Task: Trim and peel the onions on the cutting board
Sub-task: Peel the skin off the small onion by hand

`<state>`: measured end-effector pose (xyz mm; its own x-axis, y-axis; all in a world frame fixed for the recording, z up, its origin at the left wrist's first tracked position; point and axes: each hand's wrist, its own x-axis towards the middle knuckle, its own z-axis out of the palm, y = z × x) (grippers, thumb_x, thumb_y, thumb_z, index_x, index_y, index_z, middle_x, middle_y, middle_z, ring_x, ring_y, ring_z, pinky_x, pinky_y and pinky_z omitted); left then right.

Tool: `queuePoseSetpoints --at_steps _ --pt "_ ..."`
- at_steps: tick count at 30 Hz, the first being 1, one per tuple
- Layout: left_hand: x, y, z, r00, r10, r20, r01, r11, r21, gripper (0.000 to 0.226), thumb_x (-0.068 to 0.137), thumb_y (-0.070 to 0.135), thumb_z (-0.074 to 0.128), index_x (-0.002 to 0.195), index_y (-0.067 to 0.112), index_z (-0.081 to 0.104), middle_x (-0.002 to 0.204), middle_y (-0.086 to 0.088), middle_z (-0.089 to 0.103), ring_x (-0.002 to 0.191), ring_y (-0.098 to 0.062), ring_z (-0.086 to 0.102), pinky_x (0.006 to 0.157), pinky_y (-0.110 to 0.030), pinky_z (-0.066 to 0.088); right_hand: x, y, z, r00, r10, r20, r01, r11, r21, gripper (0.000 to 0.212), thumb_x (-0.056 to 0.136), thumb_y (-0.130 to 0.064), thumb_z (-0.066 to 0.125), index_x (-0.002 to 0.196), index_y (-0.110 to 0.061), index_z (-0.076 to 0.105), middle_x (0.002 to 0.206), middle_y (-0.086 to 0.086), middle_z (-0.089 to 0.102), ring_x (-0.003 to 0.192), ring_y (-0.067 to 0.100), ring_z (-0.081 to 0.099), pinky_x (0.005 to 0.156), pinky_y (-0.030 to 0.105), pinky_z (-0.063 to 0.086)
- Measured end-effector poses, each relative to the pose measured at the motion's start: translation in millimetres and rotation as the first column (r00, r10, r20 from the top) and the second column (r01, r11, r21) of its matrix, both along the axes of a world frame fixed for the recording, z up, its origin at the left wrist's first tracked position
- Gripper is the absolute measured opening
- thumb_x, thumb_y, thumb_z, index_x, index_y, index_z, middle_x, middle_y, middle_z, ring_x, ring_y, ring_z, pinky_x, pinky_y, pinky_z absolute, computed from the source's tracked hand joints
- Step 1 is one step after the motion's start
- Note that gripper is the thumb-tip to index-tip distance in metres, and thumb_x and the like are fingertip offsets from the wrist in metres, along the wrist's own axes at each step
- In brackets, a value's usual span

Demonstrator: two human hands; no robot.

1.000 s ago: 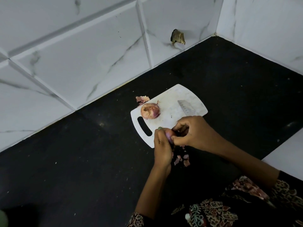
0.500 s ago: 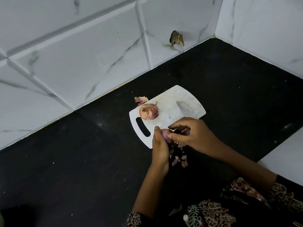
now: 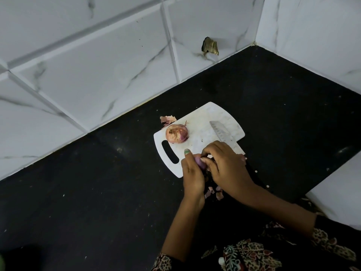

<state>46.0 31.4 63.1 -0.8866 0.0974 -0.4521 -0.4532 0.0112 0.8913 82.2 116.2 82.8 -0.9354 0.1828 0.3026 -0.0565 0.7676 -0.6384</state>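
— What's furthest to your left on the counter?

— A scrap of onion skin [image 3: 167,119] on the black countertop [image 3: 97,192], just beside the far corner of the white cutting board [image 3: 203,122]. Next comes a whole onion [image 3: 176,133], its papery skin on, sitting on the board just beyond the handle slot [image 3: 170,151].

— And your left hand?

— Your left hand [image 3: 192,174] is curled round a small purple onion [image 3: 200,162], gripping it over the near edge of the board, thumb pointing up with a green-tinted nail.

— The right one?

— Your right hand [image 3: 227,169] meets it from the other side, fingertips [image 3: 205,159] pinching at the surface of that same small onion. You can't tell whether they hold loose skin or the bulb itself.

— Anything below?

— Pink skin scraps [image 3: 214,191] lie on the countertop under your wrists.

— Further right?

— A knife blade [image 3: 221,131] lies flat on the board, tip pointing away from you; your right hand hides its handle end.
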Motion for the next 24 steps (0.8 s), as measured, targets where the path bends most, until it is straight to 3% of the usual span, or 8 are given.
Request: queuePoseSetpoints --at_steps 4,7,9,12,15,17,19,24 --pt "1.4 -1.7 2.0 0.998 -0.035 0.06 0.034 0.999 0.032 0.059 0.098 0.057 0.025 0.079 0.009 0.055 0.076 -0.011 0.062 0.076 -0.022 0.062 0.08 -0.043 0.052 -1.6 5.2 -1.1 1.0 -0.002 0.022 0.004 0.996 -0.09 0.012 0.09 -0.018 0.052 0.089 -0.009 0.06 0.084 -0.004 0.056 0.078 0.013 0.054 0.068 0.029 0.047" --pt "-1.3 -4.9 4.4 0.98 -0.059 0.188 0.038 0.993 0.114 0.06 0.097 0.059 0.021 0.096 0.015 0.063 0.076 -0.004 0.068 0.063 -0.013 0.064 0.058 -0.024 0.05 -3.3 19.2 -1.9 0.994 -0.086 0.064 0.095 0.983 -0.155 0.008 0.092 -0.016 0.057 0.093 -0.01 0.062 0.076 0.001 0.066 0.071 0.016 0.061 0.065 0.036 0.049" --pt "-4.0 -7.2 2.2 0.971 -0.08 0.224 0.048 0.988 0.147 0.068 0.095 0.063 0.018 0.108 0.011 0.06 0.074 -0.004 0.066 0.055 -0.009 0.06 0.048 -0.018 0.045 -4.2 28.3 -4.8 0.984 -0.114 0.14 0.127 0.988 -0.085 0.011 0.094 -0.021 0.055 0.098 -0.015 0.063 0.075 0.001 0.067 0.069 0.019 0.063 0.063 0.039 0.051" --pt "-5.4 -8.9 2.0 0.97 -0.115 0.213 0.089 0.988 0.128 0.069 0.096 0.063 0.017 0.099 0.011 0.061 0.066 -0.002 0.069 0.047 -0.006 0.061 0.049 -0.017 0.046 -4.2 34.0 -6.0 0.974 -0.072 0.212 0.09 0.993 -0.075 0.014 0.087 -0.014 0.06 0.099 -0.018 0.066 0.094 -0.001 0.064 0.087 0.018 0.061 0.077 0.038 0.051" --pt "-5.1 -7.5 2.1 0.977 -0.136 0.165 0.121 0.988 0.096 0.066 0.097 0.061 0.016 0.091 0.016 0.065 0.072 -0.004 0.07 0.056 -0.009 0.063 0.059 -0.021 0.049 -2.9 27.7 3.7 0.969 0.036 0.246 0.039 0.955 -0.293 0.016 0.086 -0.016 0.065 0.101 -0.019 0.068 0.104 -0.004 0.058 0.094 0.008 0.058 0.086 0.023 0.047" --pt "-5.2 -7.2 -0.1 0.983 -0.134 0.126 0.127 0.99 0.061 0.069 0.097 0.061 0.015 0.088 0.018 0.068 0.079 -0.007 0.071 0.065 -0.011 0.065 0.066 -0.025 0.05 -1.5 22.0 10.6 0.963 0.098 0.251 0.002 0.928 -0.372 0.021 0.083 -0.029 0.069 0.103 -0.02 0.069 0.1 -0.008 0.064 0.091 0.003 0.061 0.082 0.019 0.05" --pt "-4.9 -8.1 3.0 0.985 -0.133 0.106 0.131 0.991 0.021 0.071 0.096 0.062 0.013 0.087 0.02 0.071 0.079 -0.004 0.073 0.063 -0.009 0.065 0.061 -0.024 0.049 -1.3 18.0 14.0 0.959 0.134 0.248 -0.03 0.923 -0.383 0.028 0.078 -0.033 0.073 0.102 -0.019 0.071 0.095 -0.008 0.067 0.088 0.003 0.063 0.079 0.02 0.052" --pt "-3.3 -10.4 6.8 0.98 -0.171 0.104 0.177 0.983 -0.053 0.08 0.094 0.064 0.007 0.081 0.016 0.07 0.061 -0.001 0.067 0.056 -0.01 0.061 0.057 -0.024 0.045 -2.4 20.9 21.1 0.956 0.15 0.251 -0.032 0.907 -0.419 0.026 0.071 -0.031 0.074 0.09 -0.014 0.075 0.082 -0.006 0.072 0.081 0.003 0.067 0.079 0.023 0.053"
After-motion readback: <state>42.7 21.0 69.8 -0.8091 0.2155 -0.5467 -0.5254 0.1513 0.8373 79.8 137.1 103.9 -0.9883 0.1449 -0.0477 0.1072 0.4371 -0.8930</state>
